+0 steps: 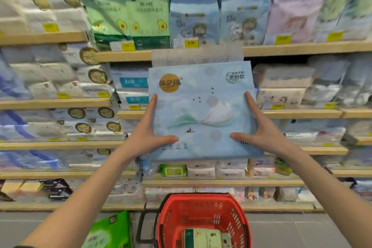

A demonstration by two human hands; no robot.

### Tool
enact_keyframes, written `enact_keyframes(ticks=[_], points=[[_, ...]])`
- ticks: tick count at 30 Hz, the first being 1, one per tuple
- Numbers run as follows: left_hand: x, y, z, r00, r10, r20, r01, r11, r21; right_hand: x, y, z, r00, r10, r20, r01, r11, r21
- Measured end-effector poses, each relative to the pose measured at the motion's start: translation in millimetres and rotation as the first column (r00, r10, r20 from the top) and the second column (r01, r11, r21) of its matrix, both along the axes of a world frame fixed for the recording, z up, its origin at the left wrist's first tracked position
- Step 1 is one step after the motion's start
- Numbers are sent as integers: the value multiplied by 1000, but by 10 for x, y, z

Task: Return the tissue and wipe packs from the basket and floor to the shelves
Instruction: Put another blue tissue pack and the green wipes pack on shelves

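Note:
I hold a large light-blue tissue pack [201, 110] upright in front of the shelves, at chest height. My left hand [150, 133] grips its left edge and my right hand [259, 127] grips its right edge, thumbs on the front face. Below, a red basket [175, 213] stands on the floor with a green-and-cream pack [205, 238] inside. A bright green pack [109, 231] lies on the floor to the basket's left.
Wooden shelves [302, 48] full of tissue and wipe packs fill the whole view, with yellow price tags along the edges. Green avocado-print packs [128, 14] and pale blue packs [194, 16] stand on the shelf above the held pack. Grey floor [302, 229] runs along the bottom.

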State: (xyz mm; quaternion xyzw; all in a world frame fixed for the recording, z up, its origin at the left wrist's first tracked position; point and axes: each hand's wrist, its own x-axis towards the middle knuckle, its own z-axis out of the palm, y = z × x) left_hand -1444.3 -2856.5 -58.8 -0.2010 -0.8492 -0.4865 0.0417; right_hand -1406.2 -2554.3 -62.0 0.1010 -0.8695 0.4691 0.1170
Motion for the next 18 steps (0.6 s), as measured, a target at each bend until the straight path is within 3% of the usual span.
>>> enact_keyframes(ticks=[18], points=[[297,98,1482,922,-20,-386,69,991,112,461,32,1582,921,-47,-387,63,998,28]])
